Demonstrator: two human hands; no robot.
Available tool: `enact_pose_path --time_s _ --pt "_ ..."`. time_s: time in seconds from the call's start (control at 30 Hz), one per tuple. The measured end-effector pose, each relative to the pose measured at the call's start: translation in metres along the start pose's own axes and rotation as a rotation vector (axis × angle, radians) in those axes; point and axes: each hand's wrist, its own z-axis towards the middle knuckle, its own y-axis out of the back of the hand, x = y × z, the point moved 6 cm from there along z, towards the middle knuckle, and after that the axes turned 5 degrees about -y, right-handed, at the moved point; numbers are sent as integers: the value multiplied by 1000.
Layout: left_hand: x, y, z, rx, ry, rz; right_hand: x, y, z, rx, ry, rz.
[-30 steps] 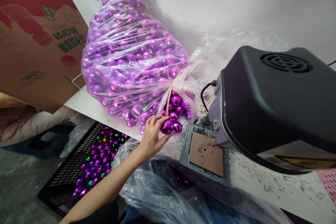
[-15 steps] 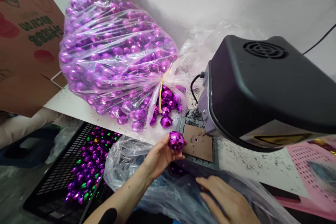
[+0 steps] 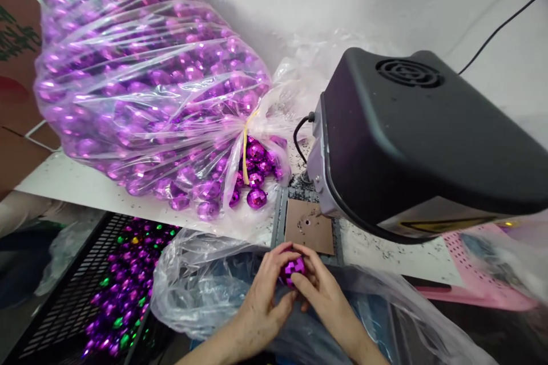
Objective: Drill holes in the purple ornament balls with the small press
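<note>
Fingers of left hand [image 3: 264, 292] and right hand [image 3: 327, 292] clamped round 1 purple faceted ball [image 3: 295, 267], on near side of 1 brown plate [image 3: 310, 228]. Far left: 1 clear bag [image 3: 154, 91], purple balls [image 3: 257, 151] beyond count. Near left: 1 black crate [image 3: 72, 274]. Right: 1 black machine [image 3: 411, 142], 1 pink basket [image 3: 464, 254]. Dark-flecked white tabletop [image 3: 385, 251]; white wall [image 3: 299, 0] at far side.

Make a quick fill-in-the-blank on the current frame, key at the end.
1. Left hand and right hand together hold a faceted ball coloured ____.
2. The big clear bag is cinched with a ____ tie.
3. The lattice-walled crate at lower left is ____.
4. The perforated basket at right is ____.

Key: purple; yellow; black; pink.
</note>
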Motion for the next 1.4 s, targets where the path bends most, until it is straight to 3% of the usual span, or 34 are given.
enact_pose_path --time_s 0.17,0.27,0.37,0.6,0.77,0.93,1.17,1.4 --pt "-10 5 4 54 152 -292 17 8 -8 -100 129 -81" --pt "-14 6 15 16 169 -303 30 13 -11 -265 311 -318" --pt "-11 4 27 -37 147 -314 31 16 -12 -344 385 -417" --pt "10 20 60 -240 176 -594 18 43 -27 -247 314 -443" --pt "16 22 74 -174 228 -847 11 61 -41 -217 301 -525" --pt "21 21 76 -128 238 -970 4 58 -40 -162 266 -594" --pt "17 24 74 -177 184 -825 -4 45 -37 -103 207 -762" --pt "10 25 86 -213 57 -309 -10 45 -38 -97 190 -848"
